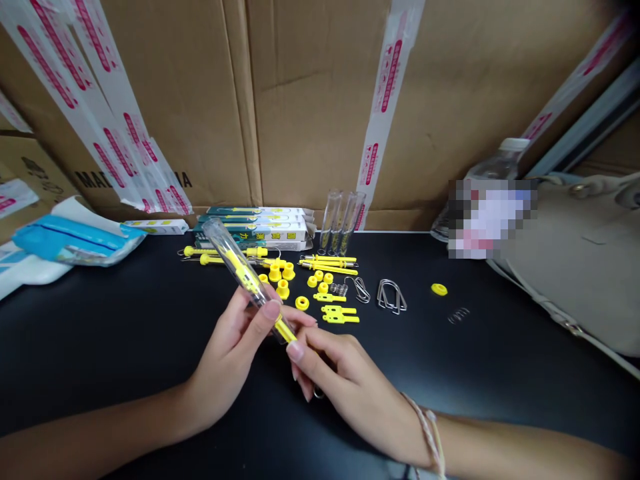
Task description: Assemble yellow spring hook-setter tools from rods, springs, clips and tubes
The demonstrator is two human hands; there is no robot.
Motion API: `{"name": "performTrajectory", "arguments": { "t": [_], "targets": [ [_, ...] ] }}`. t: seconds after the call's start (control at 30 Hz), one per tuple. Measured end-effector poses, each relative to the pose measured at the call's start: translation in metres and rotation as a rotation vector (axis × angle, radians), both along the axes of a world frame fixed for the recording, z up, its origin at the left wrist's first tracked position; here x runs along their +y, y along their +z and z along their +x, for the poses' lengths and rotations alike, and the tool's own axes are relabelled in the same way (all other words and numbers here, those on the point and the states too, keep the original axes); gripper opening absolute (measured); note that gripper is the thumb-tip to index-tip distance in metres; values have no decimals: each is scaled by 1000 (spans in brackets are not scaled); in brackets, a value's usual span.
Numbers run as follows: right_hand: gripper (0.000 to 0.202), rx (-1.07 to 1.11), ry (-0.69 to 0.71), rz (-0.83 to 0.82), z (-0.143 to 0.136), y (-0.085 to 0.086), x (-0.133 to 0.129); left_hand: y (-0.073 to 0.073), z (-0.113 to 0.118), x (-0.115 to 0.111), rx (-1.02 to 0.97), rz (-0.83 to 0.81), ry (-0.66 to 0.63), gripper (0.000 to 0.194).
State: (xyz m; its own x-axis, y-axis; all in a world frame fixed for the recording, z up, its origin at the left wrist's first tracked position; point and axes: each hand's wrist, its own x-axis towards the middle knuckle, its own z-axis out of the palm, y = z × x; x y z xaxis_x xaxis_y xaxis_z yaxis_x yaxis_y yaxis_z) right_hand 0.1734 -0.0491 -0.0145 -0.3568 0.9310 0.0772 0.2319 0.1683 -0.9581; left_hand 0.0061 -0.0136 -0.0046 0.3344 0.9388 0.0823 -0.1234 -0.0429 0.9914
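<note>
- Cardboard (310, 100) fills twelve o'clock; tape (133, 137) covers part of its printing.
- Black table (100, 347): looks smooth, so a dropped round part might roll. Its near edge is out of frame.
- Bag (590, 267), between two and three o'clock from the hands: nudged inward, it could sweep small parts along. Its right side is cut off.
- Left hand (245, 327): wrapped around the clear tube; too loose a hold might let the tube twist or slip. Palm hidden.
- Right hand (340, 367): thumb and fingers pinched on the yellow rod. Whether the two hands touch, I cannot tell.
- Standing tubes (333, 220), one o'clock: tall and narrow, likely to topple if knocked.
- Clear tube (220, 237): held above the table, leaning towards eleven o'clock; glare blurs its contents.
- Yellow rod (285, 329), at the tube's lower end: a crooked push could jam it. Its tip is covered by fingers.
- Loose spring (459, 315), near three o'clock: thin, faint, easily lost.
- Metal loop (319, 393), under the right hand: mostly hidden.
</note>
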Motion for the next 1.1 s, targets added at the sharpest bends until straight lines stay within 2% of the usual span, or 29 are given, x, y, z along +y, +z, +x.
{"name": "performTrajectory", "arguments": {
  "t": [0.4,1.1],
  "targets": [
    [34,-29,4,6,-1,3,-1,1,1,-2,24,5,28,32],
    [33,-14,4,9,-1,3,-1,5,1,-2,13,5,45,38]
  ]
}}
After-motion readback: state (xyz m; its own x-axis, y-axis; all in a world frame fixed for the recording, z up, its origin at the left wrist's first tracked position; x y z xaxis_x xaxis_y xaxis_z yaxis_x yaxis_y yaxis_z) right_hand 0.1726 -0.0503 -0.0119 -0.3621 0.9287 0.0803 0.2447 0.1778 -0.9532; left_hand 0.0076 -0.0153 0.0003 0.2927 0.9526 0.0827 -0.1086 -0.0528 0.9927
